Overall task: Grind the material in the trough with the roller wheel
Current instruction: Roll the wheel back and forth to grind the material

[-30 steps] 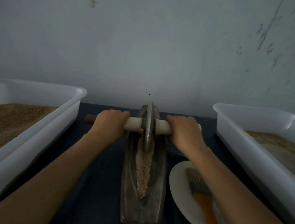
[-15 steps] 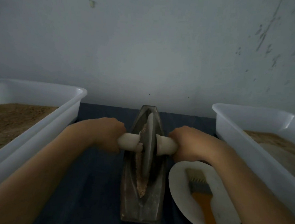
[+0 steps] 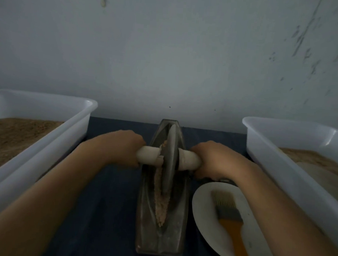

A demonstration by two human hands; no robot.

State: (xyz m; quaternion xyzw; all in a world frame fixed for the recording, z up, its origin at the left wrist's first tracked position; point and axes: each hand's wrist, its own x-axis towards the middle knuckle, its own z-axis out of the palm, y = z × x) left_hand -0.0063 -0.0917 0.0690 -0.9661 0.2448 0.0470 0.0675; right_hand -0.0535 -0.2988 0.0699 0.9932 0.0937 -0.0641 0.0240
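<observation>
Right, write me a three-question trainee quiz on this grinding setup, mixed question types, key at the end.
1. True or false: the left hand and the right hand each grip one end of the white axle handle.
2. The orange-handled brush lies on: A) the white plate B) the left tub C) the trough
3. Fill in: the roller wheel stands in the ____.

Key: 1 true; 2 A; 3 trough

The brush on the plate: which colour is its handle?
Orange; the brush handle shows clearly in the head view.
</observation>
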